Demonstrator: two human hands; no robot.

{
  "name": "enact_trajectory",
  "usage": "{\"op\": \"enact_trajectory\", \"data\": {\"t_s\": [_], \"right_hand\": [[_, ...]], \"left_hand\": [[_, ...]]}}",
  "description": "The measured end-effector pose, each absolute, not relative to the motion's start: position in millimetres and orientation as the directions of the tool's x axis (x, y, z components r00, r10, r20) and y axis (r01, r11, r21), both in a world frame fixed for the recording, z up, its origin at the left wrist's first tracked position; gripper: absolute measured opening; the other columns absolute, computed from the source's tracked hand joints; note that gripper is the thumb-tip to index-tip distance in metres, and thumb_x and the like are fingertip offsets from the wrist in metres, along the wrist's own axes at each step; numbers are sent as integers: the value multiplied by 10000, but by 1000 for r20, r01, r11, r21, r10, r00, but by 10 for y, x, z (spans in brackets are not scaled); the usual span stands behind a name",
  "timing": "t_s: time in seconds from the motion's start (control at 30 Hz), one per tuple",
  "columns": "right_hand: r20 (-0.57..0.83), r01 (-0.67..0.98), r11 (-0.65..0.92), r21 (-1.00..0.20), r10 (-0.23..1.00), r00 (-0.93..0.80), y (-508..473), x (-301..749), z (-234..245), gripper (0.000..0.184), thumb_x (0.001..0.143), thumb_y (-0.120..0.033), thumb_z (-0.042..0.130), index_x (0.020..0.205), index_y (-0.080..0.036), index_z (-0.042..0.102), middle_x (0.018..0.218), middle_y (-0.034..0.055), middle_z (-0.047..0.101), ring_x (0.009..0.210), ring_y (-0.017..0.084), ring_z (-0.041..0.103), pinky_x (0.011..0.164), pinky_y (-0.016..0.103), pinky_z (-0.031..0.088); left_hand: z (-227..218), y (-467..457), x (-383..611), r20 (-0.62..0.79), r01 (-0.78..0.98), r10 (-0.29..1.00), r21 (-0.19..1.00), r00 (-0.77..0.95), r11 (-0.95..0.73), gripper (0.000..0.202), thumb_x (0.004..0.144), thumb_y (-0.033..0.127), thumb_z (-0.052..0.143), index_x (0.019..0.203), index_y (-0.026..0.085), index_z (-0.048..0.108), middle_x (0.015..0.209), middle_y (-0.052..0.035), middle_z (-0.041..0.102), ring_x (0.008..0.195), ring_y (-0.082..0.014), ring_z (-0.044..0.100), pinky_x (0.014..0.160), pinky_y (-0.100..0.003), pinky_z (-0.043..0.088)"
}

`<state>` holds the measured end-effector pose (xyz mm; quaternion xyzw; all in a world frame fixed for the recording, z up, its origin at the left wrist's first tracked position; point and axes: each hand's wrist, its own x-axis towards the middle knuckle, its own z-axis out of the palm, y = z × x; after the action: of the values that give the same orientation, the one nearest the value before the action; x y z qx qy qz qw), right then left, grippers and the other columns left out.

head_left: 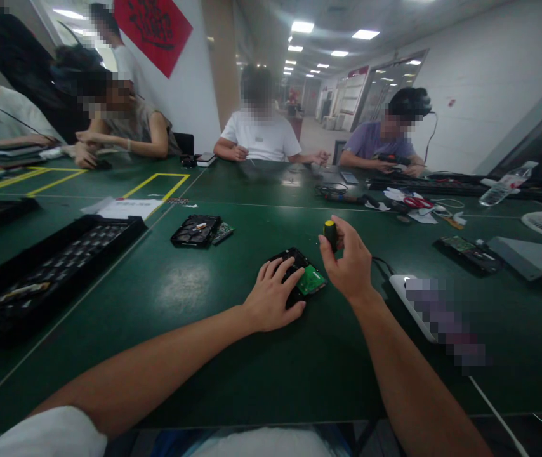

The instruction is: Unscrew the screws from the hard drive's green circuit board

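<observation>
My left hand [273,295] lies with fingers spread over a black hard drive [290,255] on the green table. A green circuit board [311,280] shows on the drive's right side, past my fingertips. Much of the drive is hidden under the hand. To the right, my right hand [353,263] is closed around a screwdriver [330,236] with a black and yellow handle, raised beside the drive. Its tip cannot be made out. Farther left on the table rests another black hard drive [195,230], with a loose circuit board [224,233] against its right edge.
A long black tray [68,266] with compartments stands at left. Right of my hands lies a white, partly blurred device [423,317] with a cord. Another drive [469,255], a grey box [535,260] and a plastic bottle [508,184] are farther right. Several people sit across the table.
</observation>
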<state>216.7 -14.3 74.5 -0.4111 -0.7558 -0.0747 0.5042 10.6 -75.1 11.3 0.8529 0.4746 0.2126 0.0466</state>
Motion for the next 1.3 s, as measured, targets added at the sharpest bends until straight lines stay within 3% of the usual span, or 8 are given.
{"op": "enact_trajectory", "data": {"t_s": [0.13,0.37,0.57,0.77,1.07,1.3], "right_hand": [[830,687,665,-293,534,-163,-168,2133,737,504,1023,-350,582,1502,-262,452,1299,134,687,1144,290,702,996,475,603],[819,675,664,-321,552,-154,-159,2160,729,526,1038,-381,555,1532,-277,408,1436,148,620,1112,282,713,948,458,618],[764,649,634,-420,633,-124,-195,2131,720,489,1009,-455,611,1428,-265,446,1166,91,729,829,213,729,788,378,619],[752,635,631,-445,648,-117,-174,2111,688,455,994,-468,628,1355,-260,446,1041,54,715,719,176,681,700,340,590],[704,628,625,-463,690,-168,-174,2081,659,440,995,-441,624,1340,-232,448,989,50,704,735,176,682,682,314,552],[702,633,626,-456,690,-177,-163,2094,653,437,997,-440,619,1344,-244,439,986,46,699,756,186,686,674,319,552]], "left_hand": [[108,-754,99,286,794,831,266,476,-547,737,914,555,620,1577,289,440,1705,-112,266,1547,-427,242,1255,-670,186],[86,-758,75,312,783,830,296,462,-547,763,912,577,627,1582,270,429,1693,-115,291,1547,-410,250,1270,-649,188],[87,-752,75,348,772,823,313,448,-553,730,883,544,673,1506,202,503,1617,-152,410,1515,-390,316,1266,-614,243],[128,-757,88,352,749,813,333,464,-572,608,891,506,673,1414,213,575,1535,-128,520,1476,-367,390,1253,-589,297],[125,-770,91,354,762,813,311,461,-568,605,902,512,661,1412,196,581,1529,-138,517,1461,-370,403,1255,-582,301],[123,-767,71,334,733,779,280,531,-620,622,931,514,651,1494,273,540,1599,-133,413,1492,-369,357,1246,-583,301]]}}
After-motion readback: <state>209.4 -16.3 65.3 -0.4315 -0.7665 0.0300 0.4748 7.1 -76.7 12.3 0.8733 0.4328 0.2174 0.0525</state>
